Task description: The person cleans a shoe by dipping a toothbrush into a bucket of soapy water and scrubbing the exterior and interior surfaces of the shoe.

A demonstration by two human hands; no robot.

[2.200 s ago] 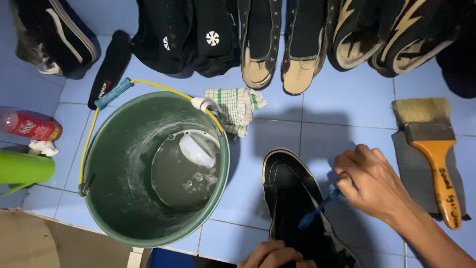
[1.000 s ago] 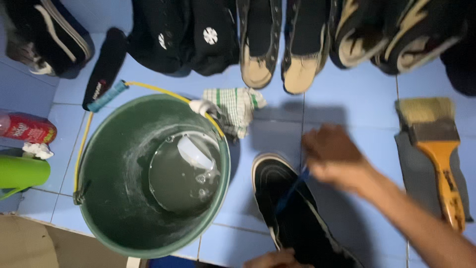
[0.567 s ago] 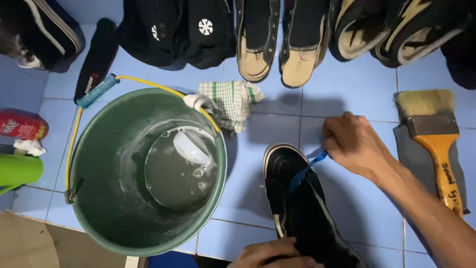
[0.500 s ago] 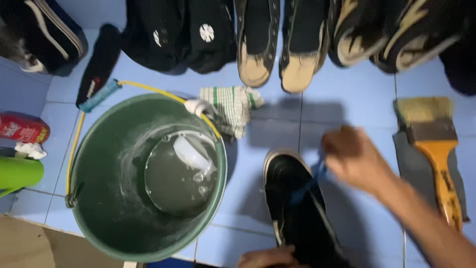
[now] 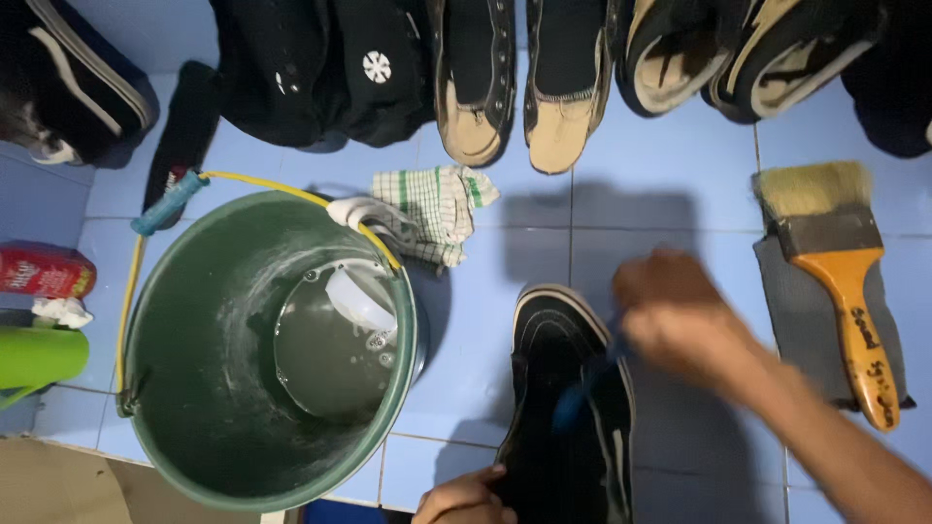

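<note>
A black shoe (image 5: 568,408) with a pale rim lies on the blue tiled floor, toe pointing away from me. My right hand (image 5: 675,315), blurred by motion, grips a small blue brush (image 5: 582,383) whose head rests on the shoe's upper. My left hand (image 5: 466,497) holds the shoe's near end at the bottom edge of the view; only its fingers show.
A green bucket (image 5: 146,427) with soapy water and a white scoop (image 5: 359,299) stands to the left, a checked cloth (image 5: 427,199) behind it. A wide paintbrush (image 5: 840,262) lies on a grey cloth at right. Several shoes (image 5: 505,78) line the back. A red bottle (image 5: 44,272) is at far left.
My right hand has been stroking the blue brush back and forth over the shoe, and is now lower on the upper. The view has shifted slightly left.
</note>
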